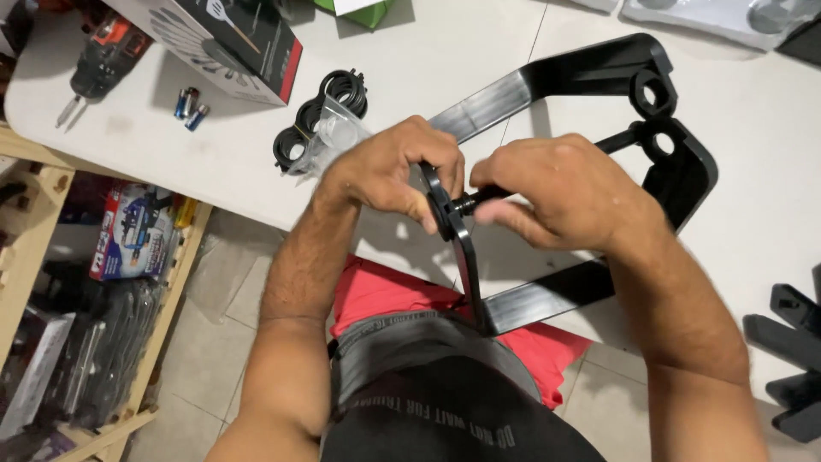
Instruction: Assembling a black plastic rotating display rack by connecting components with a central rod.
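A large black plastic frame (564, 77) lies on the white table (445, 60), with one end hanging over the near edge toward my body. My left hand (389, 171) grips the frame's round end piece (445, 214) at the table's edge. My right hand (556, 192) is closed around a black rod or bolt (470, 202) that passes into that end piece. The rod runs back toward two ring-shaped holders (654, 94) at the frame's far end. My right fingers are blurred.
Black ring parts in a clear bag (321, 128) lie left of my hands. Two batteries (190, 107), a drill (103, 60) and a printed box (231, 43) sit at the table's far left. Black parts (791, 342) are at the right edge. A wooden shelf (51, 257) stands below left.
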